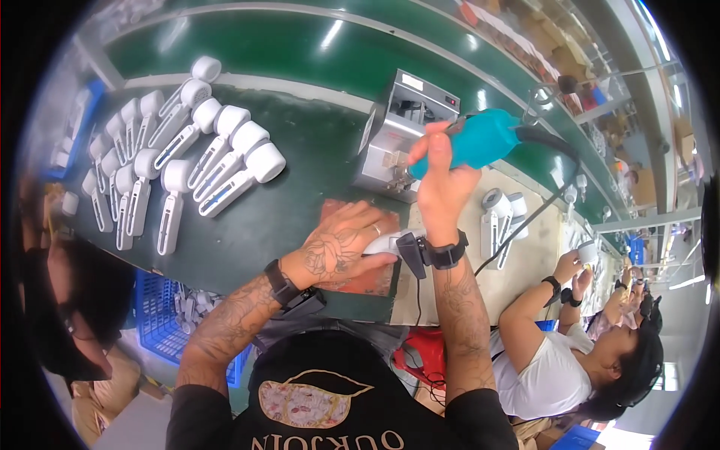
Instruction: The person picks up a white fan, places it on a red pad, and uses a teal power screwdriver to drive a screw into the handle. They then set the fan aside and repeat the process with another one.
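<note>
My left hand (339, 244) is closed around a white handheld device part (386, 243), pressing it down on a reddish-brown mat (356, 286). Most of that part is hidden under my fingers and behind my right wrist. With my right hand (448, 176) I grip a teal electric screwdriver (487, 139), raised above the bench and tilted. Its tip is close to the front of a grey metal screw feeder (386, 142), though whether they touch I cannot tell.
Several white round-headed devices with long slotted handles (217, 146) lie on the green bench at left; a few more (495, 217) lie at right. The screwdriver's black cable (536, 206) hangs rightward. A blue crate (154, 307) stands below; a co-worker (551, 360) sits right.
</note>
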Demonstrator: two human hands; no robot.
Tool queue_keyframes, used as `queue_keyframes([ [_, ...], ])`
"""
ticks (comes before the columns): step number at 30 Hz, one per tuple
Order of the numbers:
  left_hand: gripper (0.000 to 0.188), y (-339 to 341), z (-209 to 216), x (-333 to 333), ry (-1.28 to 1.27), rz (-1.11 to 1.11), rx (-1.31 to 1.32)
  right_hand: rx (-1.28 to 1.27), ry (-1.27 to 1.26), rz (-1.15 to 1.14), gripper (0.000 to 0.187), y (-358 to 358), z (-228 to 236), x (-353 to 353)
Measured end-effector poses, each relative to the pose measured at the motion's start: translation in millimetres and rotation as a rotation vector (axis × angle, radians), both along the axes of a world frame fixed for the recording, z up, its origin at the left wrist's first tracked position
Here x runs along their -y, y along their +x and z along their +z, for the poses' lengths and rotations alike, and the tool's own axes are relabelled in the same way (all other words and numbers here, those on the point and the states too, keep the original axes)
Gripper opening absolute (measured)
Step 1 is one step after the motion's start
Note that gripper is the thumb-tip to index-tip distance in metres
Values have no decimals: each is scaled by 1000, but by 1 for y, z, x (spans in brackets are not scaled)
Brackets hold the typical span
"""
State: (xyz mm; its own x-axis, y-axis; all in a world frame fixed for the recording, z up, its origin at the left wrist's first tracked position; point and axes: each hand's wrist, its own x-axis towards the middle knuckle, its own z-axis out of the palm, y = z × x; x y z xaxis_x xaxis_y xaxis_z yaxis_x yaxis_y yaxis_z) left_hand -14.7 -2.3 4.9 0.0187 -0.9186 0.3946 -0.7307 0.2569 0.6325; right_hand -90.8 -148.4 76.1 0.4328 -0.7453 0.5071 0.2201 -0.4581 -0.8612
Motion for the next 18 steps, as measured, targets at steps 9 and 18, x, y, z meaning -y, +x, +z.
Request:
queue_keyframes([
  [9, 44, 1, -3, -2, -9, 12, -7, 4, 160, 45, 27, -14, -5, -15],
  [18, 47, 1, 2, 3, -13, -10, -14, -5, 222, 104, 50, -67, -15, -37],
])
